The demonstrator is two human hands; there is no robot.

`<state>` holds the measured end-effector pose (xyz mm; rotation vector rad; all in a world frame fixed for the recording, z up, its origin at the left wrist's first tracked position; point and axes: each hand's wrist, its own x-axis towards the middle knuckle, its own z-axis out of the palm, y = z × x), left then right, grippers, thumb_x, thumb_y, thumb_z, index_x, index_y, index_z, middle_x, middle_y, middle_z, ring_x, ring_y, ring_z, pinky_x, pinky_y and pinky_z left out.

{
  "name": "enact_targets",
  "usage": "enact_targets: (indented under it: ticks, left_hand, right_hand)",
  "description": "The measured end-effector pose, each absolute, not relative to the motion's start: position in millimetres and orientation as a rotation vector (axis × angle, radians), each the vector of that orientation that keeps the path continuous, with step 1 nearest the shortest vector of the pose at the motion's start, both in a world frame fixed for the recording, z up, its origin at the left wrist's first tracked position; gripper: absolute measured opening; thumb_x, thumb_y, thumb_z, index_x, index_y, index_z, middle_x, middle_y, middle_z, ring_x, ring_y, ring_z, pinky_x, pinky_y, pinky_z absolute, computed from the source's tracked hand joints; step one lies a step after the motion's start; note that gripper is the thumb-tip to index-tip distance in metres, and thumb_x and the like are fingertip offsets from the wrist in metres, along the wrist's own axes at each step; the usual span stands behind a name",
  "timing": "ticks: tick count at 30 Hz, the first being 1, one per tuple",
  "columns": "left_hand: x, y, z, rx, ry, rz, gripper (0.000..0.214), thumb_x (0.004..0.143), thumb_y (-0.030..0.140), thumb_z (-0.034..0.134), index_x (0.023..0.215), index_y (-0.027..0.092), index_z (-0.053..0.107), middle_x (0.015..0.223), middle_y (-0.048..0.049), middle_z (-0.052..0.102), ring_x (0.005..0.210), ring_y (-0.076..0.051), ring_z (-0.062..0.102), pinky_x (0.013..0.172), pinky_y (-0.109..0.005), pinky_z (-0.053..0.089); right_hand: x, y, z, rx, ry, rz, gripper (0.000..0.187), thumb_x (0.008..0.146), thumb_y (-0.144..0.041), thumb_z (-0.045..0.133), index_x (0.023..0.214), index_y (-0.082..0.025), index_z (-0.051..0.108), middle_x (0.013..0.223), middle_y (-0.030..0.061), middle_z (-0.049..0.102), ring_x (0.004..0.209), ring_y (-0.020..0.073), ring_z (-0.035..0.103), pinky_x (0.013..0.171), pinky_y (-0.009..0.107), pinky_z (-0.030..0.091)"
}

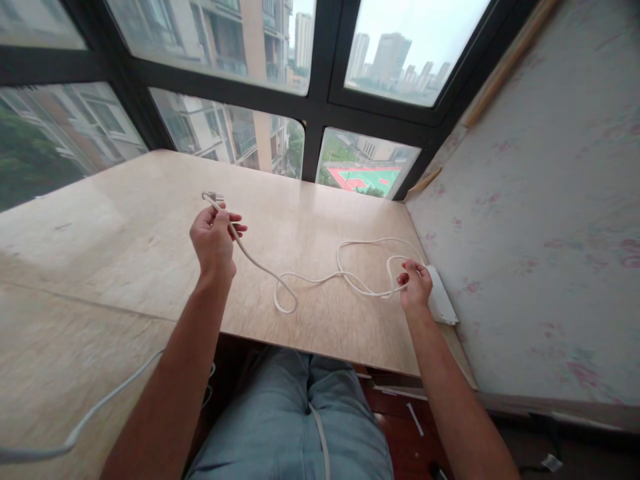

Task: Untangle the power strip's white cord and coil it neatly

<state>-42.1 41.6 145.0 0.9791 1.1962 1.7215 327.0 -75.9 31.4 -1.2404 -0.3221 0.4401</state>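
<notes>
A white power cable (pixel 320 277) lies in loose loops across the wooden tabletop (pixel 150 193). My left hand (pixel 215 237) is raised above the table, fingers closed round the cable just below its metal-pronged plug (pixel 214 196). My right hand (pixel 414 283) is closed on the cable's other end near the table's right edge. Right beside that hand lies a white power strip (pixel 443 300), to which the cable appears to run.
A large dark-framed window (pixel 320 100) rises directly behind the table. A pale floral-patterned panel (pixel 540 220) stands along the right. Another white cord (pixel 85 420) trails over a lower wooden surface at the bottom left. My jeans-clad legs (pixel 295 420) are under the table's front edge.
</notes>
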Motion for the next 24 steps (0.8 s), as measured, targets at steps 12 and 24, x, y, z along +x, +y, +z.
enact_targets:
  ticks: [12,24]
  left_hand:
    - [-43.5,106.2,94.0,1.475,1.512,1.296,0.032,0.079,0.022,0.047,0.102,0.013,0.068,0.065,0.0005,0.059,0.047,-0.010,0.044,0.049,-0.023,0.035]
    - [-40.4,112.3,52.4,1.954,1.605,0.944,0.041,0.068,0.007,0.042,0.095,0.013,0.073,0.077,-0.0046,0.070,0.076,-0.019,0.061,0.072,-0.026,0.042]
  right_hand:
    - [358.9,-117.6,36.9,-1.404,-0.872,0.633,0.033,0.056,-0.035,0.086,0.081,-0.020,0.073,0.086,0.0040,0.072,0.079,0.0164,0.063,0.073,0.031,0.050]
    - [355.3,-125.6,60.8,-1.410,-1.248,0.344,0.031,0.066,-0.030,0.081,0.044,-0.024,0.061,0.095,0.0045,0.069,0.081,0.0181,0.058,0.081,0.039,0.049]
